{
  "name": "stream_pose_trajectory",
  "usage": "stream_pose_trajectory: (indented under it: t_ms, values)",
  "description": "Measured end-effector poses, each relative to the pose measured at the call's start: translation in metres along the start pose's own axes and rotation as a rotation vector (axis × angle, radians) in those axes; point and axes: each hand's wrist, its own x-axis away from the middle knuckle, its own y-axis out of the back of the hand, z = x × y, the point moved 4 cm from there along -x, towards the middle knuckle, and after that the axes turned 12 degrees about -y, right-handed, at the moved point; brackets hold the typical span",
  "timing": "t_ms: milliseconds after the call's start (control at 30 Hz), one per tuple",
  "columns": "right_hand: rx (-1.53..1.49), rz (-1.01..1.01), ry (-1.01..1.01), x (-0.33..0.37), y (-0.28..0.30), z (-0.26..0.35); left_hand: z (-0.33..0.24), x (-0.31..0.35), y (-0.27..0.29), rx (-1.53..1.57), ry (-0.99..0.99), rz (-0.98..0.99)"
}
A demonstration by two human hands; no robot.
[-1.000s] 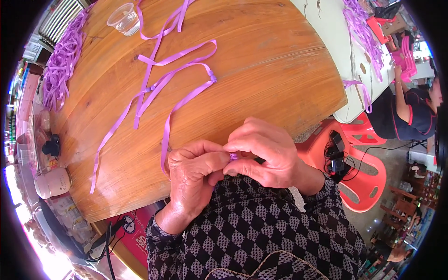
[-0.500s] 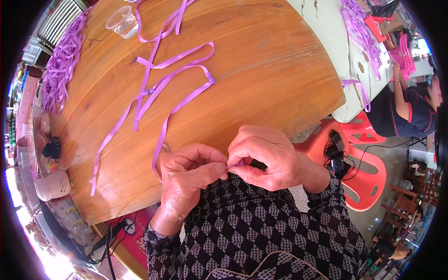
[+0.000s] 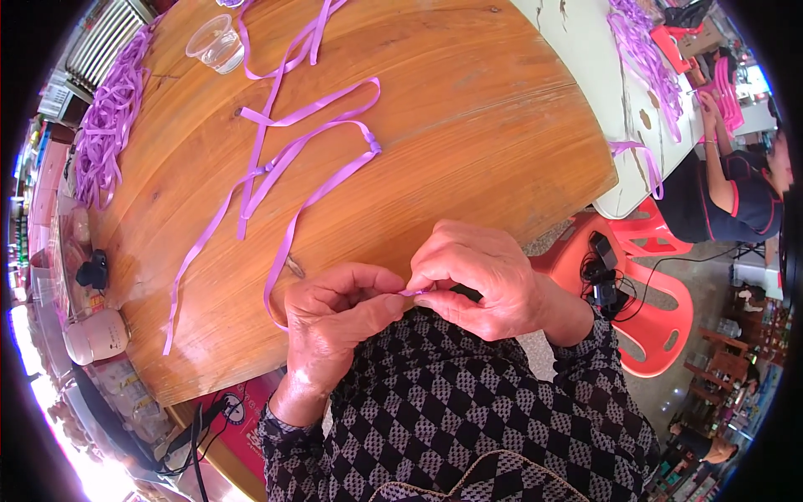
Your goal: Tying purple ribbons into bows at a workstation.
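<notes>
My left hand (image 3: 343,309) and my right hand (image 3: 473,280) meet just off the near edge of the wooden table (image 3: 468,125). Between their fingertips they pinch a small bit of purple ribbon (image 3: 411,293), mostly covered by the fingers. A long purple ribbon (image 3: 293,219) runs from beside my left hand up across the tabletop, where it bends and crosses other strands. Two small knots show along the ribbons, one of them a darker knot (image 3: 374,146) at a bend.
A clear plastic cup (image 3: 216,43) stands at the far left, near a heap of purple ribbon (image 3: 109,125). Along the left edge sits a lidded jar (image 3: 97,333). Red plastic stools (image 3: 652,326), one with black cables, stand at right. Another person (image 3: 719,188) sits by the white table (image 3: 585,50).
Both hands keep their pinch, with only slight shifts of the fingers. The ribbon beside my left hand has moved a little to the left.
</notes>
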Motion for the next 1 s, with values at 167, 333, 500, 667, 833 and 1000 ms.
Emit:
stream_pose_trajectory:
  t_ms: [167, 333, 500, 667, 833, 1000]
  values:
    - [0.002, -0.012, 0.006, 0.0010, -0.0003, -0.0012, 0.0004, 0.0006, -0.0019, -0.139, 0.006, 0.053]
    - [-0.008, -0.028, -0.022, 0.0023, -0.0008, -0.0015, 0.0029, 0.0009, -0.0031, -0.142, 0.004, -0.018]
    - [0.010, -0.061, -0.031, 0.0039, 0.0029, -0.0020, 0.0016, 0.0012, -0.0031, -0.084, -0.041, -0.022]
    - [0.034, -0.129, 0.018, 0.0072, 0.0020, -0.0051, 0.0023, 0.0002, -0.0046, -0.049, -0.054, -0.051]
    - [0.075, -0.160, 0.058, 0.0047, -0.0012, -0.0053, 0.0033, -0.0006, -0.0053, -0.077, -0.073, -0.052]
    - [0.137, -0.224, 0.136, 0.0054, -0.0041, -0.0042, 0.0050, -0.0010, -0.0065, -0.130, -0.092, -0.042]
